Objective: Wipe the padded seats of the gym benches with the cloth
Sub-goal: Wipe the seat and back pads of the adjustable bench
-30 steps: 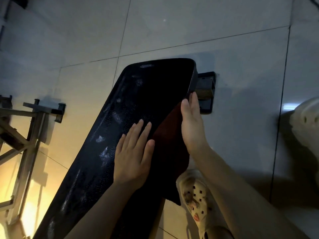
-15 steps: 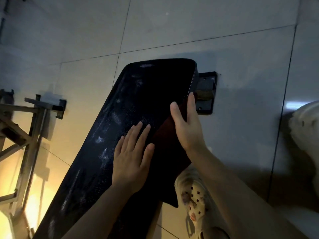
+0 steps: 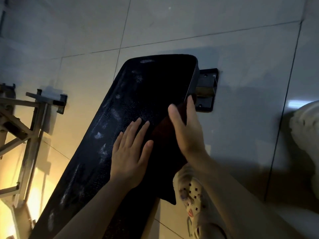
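A long black padded bench seat (image 3: pixel 131 104) runs from the lower left up to the middle, with pale smears along its left half. A dark reddish-brown cloth (image 3: pixel 164 152) drapes over the seat's right edge and hangs down past it. My left hand (image 3: pixel 129 152) lies flat on the seat with straight fingers, partly on the cloth's left side. My right hand (image 3: pixel 186 130) presses the cloth against the seat's right edge, thumb on top and fingers down the side.
A black bench foot bracket (image 3: pixel 207 90) sticks out to the right of the seat's far end. A metal frame (image 3: pixel 25 126) stands at the left. My foot in a pale clog (image 3: pixel 191 192) is under my right forearm. Grey floor tiles lie all around.
My right hand has slid a little farther up the seat's right edge with the cloth, its thumb spreading onto the top. My left hand has stayed almost still.
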A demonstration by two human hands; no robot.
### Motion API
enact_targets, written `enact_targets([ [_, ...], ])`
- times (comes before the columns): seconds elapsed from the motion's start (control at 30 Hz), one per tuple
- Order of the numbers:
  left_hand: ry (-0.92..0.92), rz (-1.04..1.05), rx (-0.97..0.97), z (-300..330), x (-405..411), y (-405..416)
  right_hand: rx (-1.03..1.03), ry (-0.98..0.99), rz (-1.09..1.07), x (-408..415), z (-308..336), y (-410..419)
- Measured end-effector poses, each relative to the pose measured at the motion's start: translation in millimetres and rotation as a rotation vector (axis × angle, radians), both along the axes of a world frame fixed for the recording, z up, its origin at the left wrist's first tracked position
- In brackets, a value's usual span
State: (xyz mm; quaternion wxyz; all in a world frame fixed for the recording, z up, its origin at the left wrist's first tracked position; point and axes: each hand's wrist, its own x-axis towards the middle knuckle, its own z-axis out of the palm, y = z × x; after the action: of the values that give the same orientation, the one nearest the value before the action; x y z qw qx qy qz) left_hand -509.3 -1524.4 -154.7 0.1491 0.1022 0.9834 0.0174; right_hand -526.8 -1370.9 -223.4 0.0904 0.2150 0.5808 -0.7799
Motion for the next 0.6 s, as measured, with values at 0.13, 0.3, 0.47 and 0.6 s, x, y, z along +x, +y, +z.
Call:
enact_targets([
  [0.13,-0.003,0.001,-0.007,1,0,1,-0.021,0.046,0.041,38,6,-17],
  [0.3,-0.011,0.016,0.008,2,-1,2,-0.099,0.019,0.037,29,9,-12],
  [0.47,-0.004,0.023,0.030,3,0,3,-0.089,-0.031,0.002,-11,-4,10],
  [0.6,-0.001,0.019,0.030,2,0,1,0.021,0.011,0.071,12,-7,-5],
])
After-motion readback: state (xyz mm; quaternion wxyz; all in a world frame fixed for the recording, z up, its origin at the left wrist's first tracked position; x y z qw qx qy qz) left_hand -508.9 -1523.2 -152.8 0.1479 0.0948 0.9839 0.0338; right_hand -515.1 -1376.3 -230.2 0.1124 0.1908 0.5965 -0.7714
